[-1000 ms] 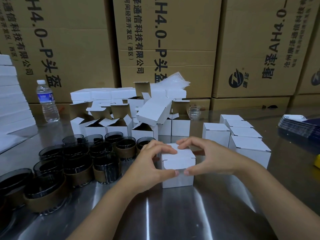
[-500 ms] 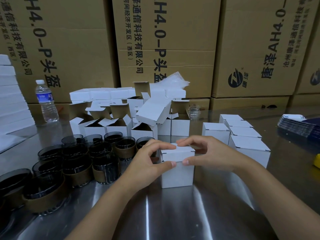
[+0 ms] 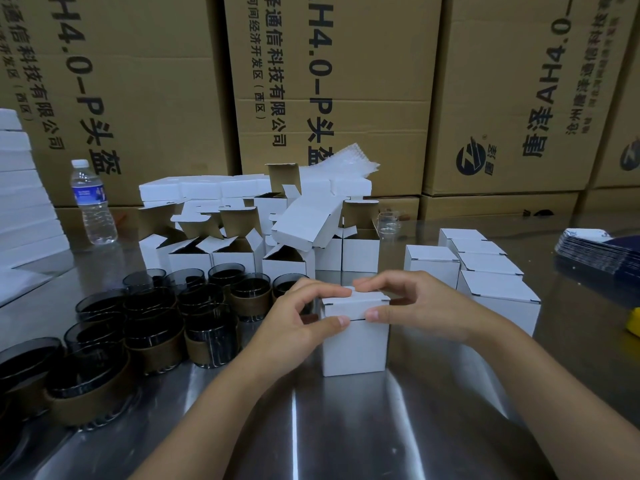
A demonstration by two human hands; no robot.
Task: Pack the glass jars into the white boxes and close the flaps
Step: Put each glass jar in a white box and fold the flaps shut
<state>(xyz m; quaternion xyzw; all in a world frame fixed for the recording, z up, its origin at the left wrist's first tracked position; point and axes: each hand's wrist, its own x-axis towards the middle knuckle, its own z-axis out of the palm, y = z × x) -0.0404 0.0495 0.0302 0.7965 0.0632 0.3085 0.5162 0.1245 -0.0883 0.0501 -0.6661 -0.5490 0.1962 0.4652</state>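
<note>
A small white box stands on the steel table in front of me, its top flap almost flat. My left hand pinches the box's top left edge, thumb on the front and fingers on the lid. My right hand pinches the top right edge the same way. What is inside the box is hidden. Several dark glass jars with brown sleeves stand in a cluster at the left. Several shut white boxes line up at the right.
Open empty white boxes are heaped behind the jars. A water bottle stands at the back left, a clear glass behind the heap. Large brown cartons wall off the back. A stack of dark cards lies far right.
The box's top flap has gone down from raised to nearly flat. Both hands have lowered with it, thumbs now at the front seam.
</note>
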